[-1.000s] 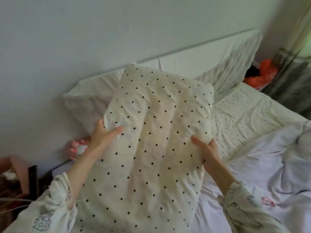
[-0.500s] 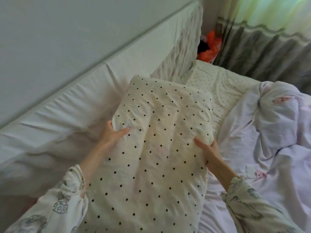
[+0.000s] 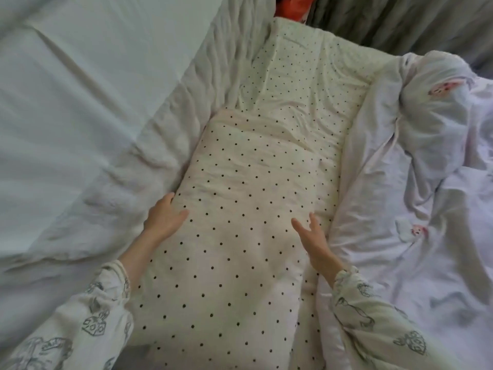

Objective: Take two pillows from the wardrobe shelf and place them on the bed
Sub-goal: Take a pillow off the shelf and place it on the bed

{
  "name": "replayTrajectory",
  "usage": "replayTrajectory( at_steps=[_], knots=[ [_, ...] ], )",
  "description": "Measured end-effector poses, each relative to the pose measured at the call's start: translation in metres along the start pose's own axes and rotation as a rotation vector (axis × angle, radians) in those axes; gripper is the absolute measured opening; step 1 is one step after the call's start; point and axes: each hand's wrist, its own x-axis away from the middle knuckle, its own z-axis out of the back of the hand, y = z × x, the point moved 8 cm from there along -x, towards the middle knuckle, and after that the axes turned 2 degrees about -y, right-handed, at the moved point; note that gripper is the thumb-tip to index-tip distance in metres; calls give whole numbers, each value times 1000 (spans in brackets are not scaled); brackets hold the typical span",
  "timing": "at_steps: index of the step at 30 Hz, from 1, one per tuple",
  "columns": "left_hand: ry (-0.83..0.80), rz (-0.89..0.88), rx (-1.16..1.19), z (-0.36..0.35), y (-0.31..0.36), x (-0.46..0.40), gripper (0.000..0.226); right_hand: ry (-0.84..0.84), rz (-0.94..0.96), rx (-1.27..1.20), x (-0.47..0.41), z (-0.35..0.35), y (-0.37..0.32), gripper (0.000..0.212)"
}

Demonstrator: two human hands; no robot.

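A cream pillow with black polka dots (image 3: 240,222) lies flat on the bed, its long side pointing away from me. My left hand (image 3: 166,217) holds its left edge, thumb on top and fingers tucked down the side. Just above the pillow's right side is my right hand (image 3: 313,241), fingers spread and holding nothing. Beyond the pillow's far end lies a cream cloth with finer dots (image 3: 306,84); I cannot tell if it is a second pillow or the sheet.
A white crinkled pillow (image 3: 218,65) leans on the white headboard (image 3: 80,76) to the left. A rumpled lilac duvet (image 3: 426,169) is heaped on the right. An orange thing (image 3: 293,4) and a grey curtain (image 3: 400,22) are at the far end.
The pillow has gone from held up tilted in both hands to lying flat on the bed. My right hand has let go of it and opened. My view has tipped downward.
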Motion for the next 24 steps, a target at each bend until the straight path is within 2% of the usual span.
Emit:
replayTrajectory(
  at_steps=[2, 5, 10, 15, 17, 19, 21, 24],
  knots=[
    [-50, 29, -27, -21, -26, -4, 53, -26, -84, 21, -8, -12, 25, 75],
    [-44, 72, -18, -35, -57, -8, 61, -47, -176, 66, -11, -30, 56, 76],
    [-87, 106, 19, -57, -86, -26, 73, -10, -103, 105, -12, -45, 85, 89],
    [-11, 69, 208, -68, -80, -53, 78, 8, -93, 220, -26, -45, 103, 77],
    [-5, 125, 234, -71, -81, -62, 87, -2, -117, 244, -34, -45, 108, 74],
    [-13, 217, 265, -74, -82, -65, 93, -17, -155, 150, -40, -46, 110, 71],
    [32, 249, 268, -68, -76, -61, 93, -30, -209, -60, -43, -46, 111, 65],
    [146, 162, 225, -48, -50, -42, 83, -23, -229, -236, -39, -41, 108, 51]
  ],
)
